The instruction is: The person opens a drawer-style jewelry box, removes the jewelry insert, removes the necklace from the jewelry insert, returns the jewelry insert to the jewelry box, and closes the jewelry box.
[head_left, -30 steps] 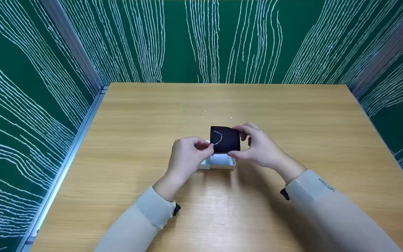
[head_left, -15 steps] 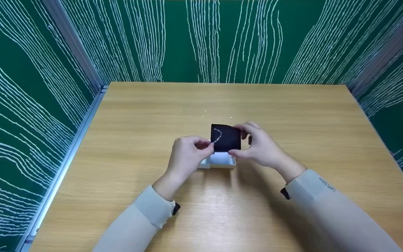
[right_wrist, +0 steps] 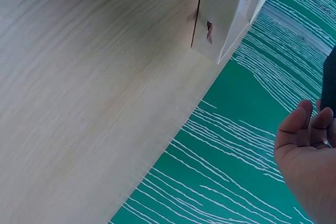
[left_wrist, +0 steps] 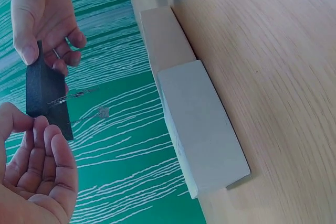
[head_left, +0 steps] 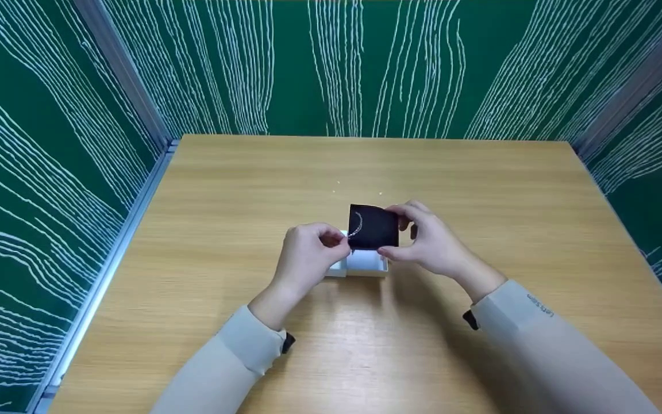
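My right hand holds a black jewellery pad up by its right side, thumb at the lower edge and fingers at the upper one. A thin silver chain curves over the pad's left part. At the pad's lower left corner, my left hand pinches the chain's end between thumb and forefinger. In the left wrist view, stretches of chain stand out from the pad's face, one ending in a small pendant. Only part of the right hand shows in the right wrist view.
Below the pad, an open white-lined box rests on the wooden table. Another pale box part adjoins it on the left. One end of the box has a small torn spot. Green walls surround the table.
The pad has shifted slightly to the right in the right hand. The chain's curve on it has changed shape a little, while the left fingertips stay at its end.
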The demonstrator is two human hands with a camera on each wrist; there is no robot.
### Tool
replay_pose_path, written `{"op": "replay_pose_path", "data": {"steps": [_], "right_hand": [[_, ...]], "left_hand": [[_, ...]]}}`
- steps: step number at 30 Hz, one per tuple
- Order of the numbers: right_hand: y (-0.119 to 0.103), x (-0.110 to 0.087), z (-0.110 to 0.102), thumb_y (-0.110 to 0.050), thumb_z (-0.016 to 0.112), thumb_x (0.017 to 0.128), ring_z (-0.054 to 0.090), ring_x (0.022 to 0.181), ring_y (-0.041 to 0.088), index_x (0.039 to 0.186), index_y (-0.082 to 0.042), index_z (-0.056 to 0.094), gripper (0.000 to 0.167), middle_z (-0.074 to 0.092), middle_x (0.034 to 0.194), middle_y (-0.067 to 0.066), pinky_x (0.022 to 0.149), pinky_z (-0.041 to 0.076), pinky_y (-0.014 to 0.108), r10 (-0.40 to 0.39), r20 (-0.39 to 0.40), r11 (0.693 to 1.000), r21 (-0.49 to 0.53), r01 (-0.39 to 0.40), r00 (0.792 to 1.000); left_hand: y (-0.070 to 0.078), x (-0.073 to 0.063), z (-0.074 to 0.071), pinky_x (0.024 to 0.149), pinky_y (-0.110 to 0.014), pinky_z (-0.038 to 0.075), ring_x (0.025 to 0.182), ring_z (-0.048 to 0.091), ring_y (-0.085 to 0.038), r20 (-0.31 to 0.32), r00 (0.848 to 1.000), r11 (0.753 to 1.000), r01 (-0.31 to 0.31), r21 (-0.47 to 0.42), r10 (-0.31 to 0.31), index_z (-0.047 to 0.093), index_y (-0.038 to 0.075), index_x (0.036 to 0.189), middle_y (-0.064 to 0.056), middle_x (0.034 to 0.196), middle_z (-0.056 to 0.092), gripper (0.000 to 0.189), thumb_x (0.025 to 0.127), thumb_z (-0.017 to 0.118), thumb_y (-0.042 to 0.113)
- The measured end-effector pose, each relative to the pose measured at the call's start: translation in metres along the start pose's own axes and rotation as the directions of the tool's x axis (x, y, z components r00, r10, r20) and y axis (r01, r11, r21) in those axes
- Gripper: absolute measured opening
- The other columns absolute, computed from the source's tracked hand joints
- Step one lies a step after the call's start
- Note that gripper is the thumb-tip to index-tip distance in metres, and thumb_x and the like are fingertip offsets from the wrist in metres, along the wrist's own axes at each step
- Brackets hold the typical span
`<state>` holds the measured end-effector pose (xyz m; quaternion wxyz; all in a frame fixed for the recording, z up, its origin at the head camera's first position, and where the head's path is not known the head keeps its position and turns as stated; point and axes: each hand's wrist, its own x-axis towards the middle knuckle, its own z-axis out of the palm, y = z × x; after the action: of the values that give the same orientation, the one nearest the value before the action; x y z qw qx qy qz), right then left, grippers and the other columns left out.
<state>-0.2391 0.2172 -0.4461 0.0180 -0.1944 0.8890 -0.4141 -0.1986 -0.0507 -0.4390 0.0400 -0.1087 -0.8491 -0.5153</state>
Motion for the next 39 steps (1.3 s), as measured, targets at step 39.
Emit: {"op": "replay_pose_path", "data": {"steps": [39], "right_hand": [[0.008, -0.006, -0.007, -0.022, 0.101, 0.083, 0.055, 0.114, 0.022, 0.15, -0.005, 0.066, 0.078, 0.065, 0.124, 0.01, 0.097, 0.052, 0.038, -0.031, 0.017, 0.999, 0.041, 0.03, 0.999]], "left_hand": [[-0.013, -0.001, -0.018, 0.074, -0.023, 0.061, 0.083, 0.07, -0.016, -0.145, 0.989, 0.999, -0.016, -0.039, 0.01, 0.082, 0.006, 0.098, -0.006, 0.091, 0.08, 0.005, 0.095, 0.079, 0.009]]}}
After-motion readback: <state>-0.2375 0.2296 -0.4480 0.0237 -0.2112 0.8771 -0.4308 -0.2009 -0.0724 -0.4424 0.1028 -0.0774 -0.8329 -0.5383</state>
